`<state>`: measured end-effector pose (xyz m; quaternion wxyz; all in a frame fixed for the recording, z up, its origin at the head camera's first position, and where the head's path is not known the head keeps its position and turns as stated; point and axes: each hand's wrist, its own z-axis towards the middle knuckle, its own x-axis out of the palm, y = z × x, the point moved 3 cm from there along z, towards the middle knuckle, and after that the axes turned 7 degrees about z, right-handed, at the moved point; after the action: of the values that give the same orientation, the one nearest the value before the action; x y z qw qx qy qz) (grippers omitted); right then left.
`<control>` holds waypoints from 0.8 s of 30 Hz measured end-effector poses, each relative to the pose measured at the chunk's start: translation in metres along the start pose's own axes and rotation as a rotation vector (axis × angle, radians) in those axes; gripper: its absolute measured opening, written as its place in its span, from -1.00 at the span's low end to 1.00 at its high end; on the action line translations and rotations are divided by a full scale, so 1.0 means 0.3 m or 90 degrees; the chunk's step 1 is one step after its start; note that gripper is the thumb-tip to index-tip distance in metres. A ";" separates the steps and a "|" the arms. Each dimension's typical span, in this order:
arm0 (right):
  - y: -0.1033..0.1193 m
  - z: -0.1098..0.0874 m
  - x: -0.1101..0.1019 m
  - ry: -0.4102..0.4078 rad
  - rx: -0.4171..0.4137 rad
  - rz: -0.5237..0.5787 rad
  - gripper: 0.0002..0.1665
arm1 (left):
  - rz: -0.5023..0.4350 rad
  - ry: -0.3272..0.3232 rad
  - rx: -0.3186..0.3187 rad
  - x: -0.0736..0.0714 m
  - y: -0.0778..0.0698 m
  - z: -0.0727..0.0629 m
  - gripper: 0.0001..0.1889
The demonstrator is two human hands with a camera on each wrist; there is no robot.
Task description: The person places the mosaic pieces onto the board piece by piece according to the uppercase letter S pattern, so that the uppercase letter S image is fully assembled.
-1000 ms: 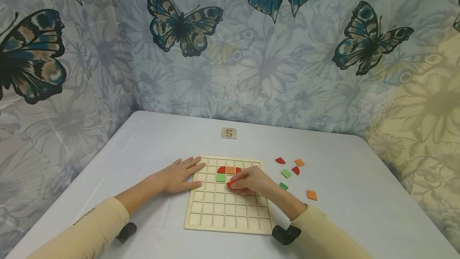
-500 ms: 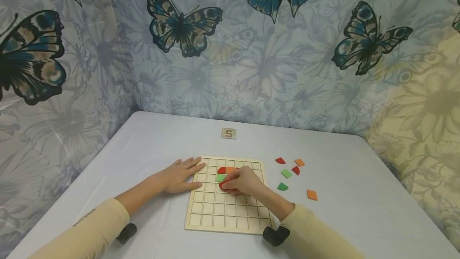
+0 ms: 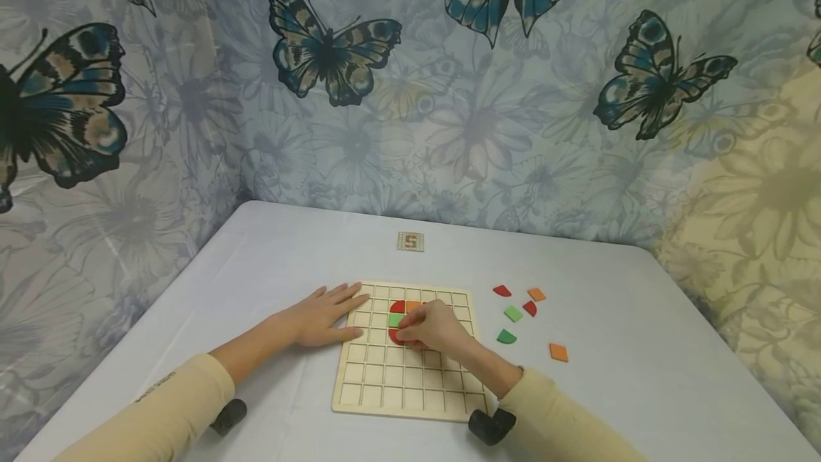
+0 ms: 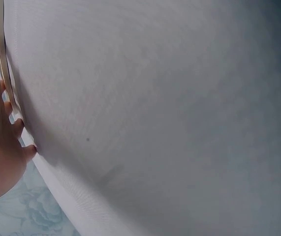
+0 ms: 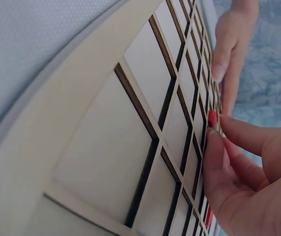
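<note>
A wooden grid board [image 3: 393,378] lies on the white table. My left hand [image 3: 323,318] rests on its left edge, fingers spread and straight, and the left wrist view shows those fingertips [image 4: 18,127] at the rim. With thumb and fingers my right hand [image 3: 439,328] pinches a red rounded tile [image 3: 393,336], set low at a cell directly under a green square tile [image 3: 395,320]. The right wrist view catches this red tile [image 5: 212,118] at the fingertips, on edge to the camera. Above the green square, a red quarter-circle tile [image 3: 398,306] and an orange square tile [image 3: 413,306] fill cells; my right hand partly covers this row.
Right of the board lie loose tiles: red quarter-circles [image 3: 502,291], orange squares [image 3: 559,353], a green square [image 3: 513,314] and a green quarter-circle [image 3: 507,336]. A small pattern card [image 3: 410,242] lies behind the board. A butterfly-printed cloth [image 3: 359,155] hangs behind the table.
My right hand has moved left with the red tile, from over the middle cells to the cell below the green square. My left hand has stayed on the board's edge.
</note>
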<state>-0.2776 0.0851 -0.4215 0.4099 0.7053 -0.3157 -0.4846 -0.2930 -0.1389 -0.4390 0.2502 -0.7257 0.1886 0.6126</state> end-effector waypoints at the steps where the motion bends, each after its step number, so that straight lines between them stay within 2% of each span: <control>1: 0.001 -0.001 -0.001 0.002 -0.002 0.000 -0.89 | -0.001 0.002 -0.001 -0.001 -0.001 0.001 -0.22; 7: 0.002 -0.003 -0.001 0.013 -0.009 0.010 -0.90 | -0.006 0.003 0.001 -0.004 -0.004 0.001 -0.22; 12: -0.006 0.000 -0.013 0.027 -0.007 0.047 -0.88 | -0.001 0.001 0.002 0.003 0.000 0.002 -0.21; 19: -0.022 0.016 -0.077 0.049 -0.023 0.119 -0.69 | 0.004 0.000 0.001 0.000 -0.001 0.005 -0.21; 24: -0.018 0.011 -0.141 0.073 -0.009 0.194 -0.52 | 0.010 -0.004 0.004 0.005 0.005 0.009 -0.20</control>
<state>-0.2946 0.1222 -0.4091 0.5010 0.6730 -0.3919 -0.3775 -0.2956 -0.1385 -0.4411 0.2479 -0.7216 0.1954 0.6161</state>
